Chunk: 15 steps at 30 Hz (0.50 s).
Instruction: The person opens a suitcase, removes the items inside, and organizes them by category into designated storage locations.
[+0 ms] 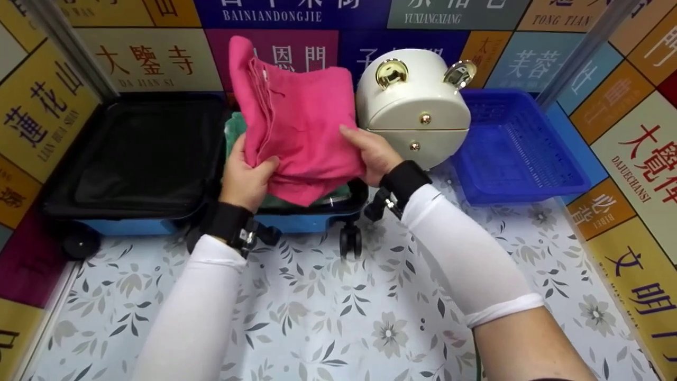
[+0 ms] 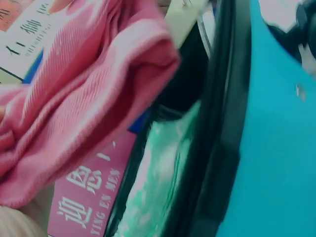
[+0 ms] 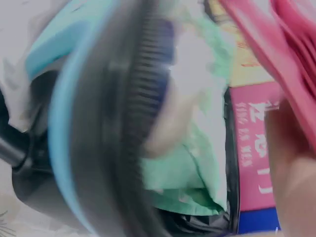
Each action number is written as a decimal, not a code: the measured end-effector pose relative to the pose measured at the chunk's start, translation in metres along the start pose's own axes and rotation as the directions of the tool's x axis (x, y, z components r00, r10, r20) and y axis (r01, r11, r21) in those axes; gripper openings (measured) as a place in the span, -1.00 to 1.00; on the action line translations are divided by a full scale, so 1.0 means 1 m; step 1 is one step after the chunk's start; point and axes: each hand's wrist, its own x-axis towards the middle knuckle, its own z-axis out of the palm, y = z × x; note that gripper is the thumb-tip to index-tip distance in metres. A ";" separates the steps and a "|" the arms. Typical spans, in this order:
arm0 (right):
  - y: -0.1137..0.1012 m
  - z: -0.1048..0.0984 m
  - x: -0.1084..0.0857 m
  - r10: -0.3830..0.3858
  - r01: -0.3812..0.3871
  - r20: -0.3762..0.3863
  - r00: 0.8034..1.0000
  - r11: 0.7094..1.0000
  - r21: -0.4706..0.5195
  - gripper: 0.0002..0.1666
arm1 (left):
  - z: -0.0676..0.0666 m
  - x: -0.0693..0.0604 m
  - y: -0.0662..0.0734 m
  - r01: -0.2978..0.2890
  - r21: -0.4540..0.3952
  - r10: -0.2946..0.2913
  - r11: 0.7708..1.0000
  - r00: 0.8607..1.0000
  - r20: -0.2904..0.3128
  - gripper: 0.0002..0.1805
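A folded pink garment (image 1: 312, 119) is held up over the right half of an open suitcase (image 1: 296, 224). My left hand (image 1: 246, 177) grips its lower left corner, thumb on top and the other fingers hidden behind the fabric. On the right side my right hand (image 1: 374, 153) holds the garment's edge, fingers lying over the front. Green-and-white fabric (image 2: 158, 168) lies inside the suitcase half below, mostly covered by the pink garment in the head view. The left wrist view shows the garment's folded layers apart from the suitcase rim (image 2: 212, 148).
The suitcase's other half (image 1: 143, 153), black inside, lies open at left. A cream drawer box (image 1: 418, 114) with gold ears stands to the right, beside a blue plastic basket (image 1: 518, 153). Suitcase wheels (image 1: 350, 241) stick out at the front. Printed panels wall the floral surface.
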 end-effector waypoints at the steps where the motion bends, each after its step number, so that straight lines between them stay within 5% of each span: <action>1: -0.003 -0.002 -0.003 0.028 -0.028 0.019 0.999 1.000 0.004 -0.65 | 0.002 -0.003 0.001 -0.007 -0.035 0.007 0.999 1.000 0.011 -0.33; 4: -0.007 -0.005 -0.010 0.041 -0.038 0.024 0.999 0.996 -0.084 -0.55 | 0.008 -0.014 0.004 -0.012 -0.098 0.017 0.995 0.999 0.047 -0.37; 6: -0.009 -0.004 -0.015 -0.026 0.027 0.005 1.000 0.976 -0.215 -0.46 | 0.012 -0.020 0.004 -0.015 -0.104 0.022 0.994 0.998 0.060 -0.39; 12: -0.020 -0.002 -0.042 -0.305 0.218 -0.069 0.950 0.805 -0.551 -0.38 | 0.020 -0.033 0.003 -0.023 -0.044 0.027 0.999 0.995 0.095 -0.38; 15: -0.029 -0.007 -0.057 -0.359 0.240 -0.130 0.924 0.810 -0.535 -0.43 | 0.023 -0.037 0.003 -0.043 0.024 0.039 0.999 0.987 0.154 -0.33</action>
